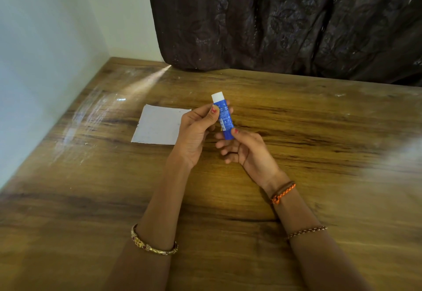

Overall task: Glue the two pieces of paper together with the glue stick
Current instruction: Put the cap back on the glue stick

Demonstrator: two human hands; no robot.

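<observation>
- Glue stick (224, 119): blue tube w/ white end up, held above the worktop (296, 130), roughly upright, tilted a bit. Can't tell if that white end is the cap or bare glue; looks like the cap, so judge it as not yet opened.
- Your left hand (196, 133): fingers wrapped round the upper part of the tube, thumb on the front.
- Your right hand (246, 149): thumb and fingers pinch the bottom end, maybe the twist base.
- Paper (159, 126): white piece lies flat on the worktop, just left of and partly behind your left hand. Only one piece visible; 2nd may lie under it or be hidden, can't tell.
- Progress: early. No glue seen on the paper, nothing joined.
- Left to do, prob.: uncap, twist up, rub glue on one piece, lay the other on top, press.
</observation>
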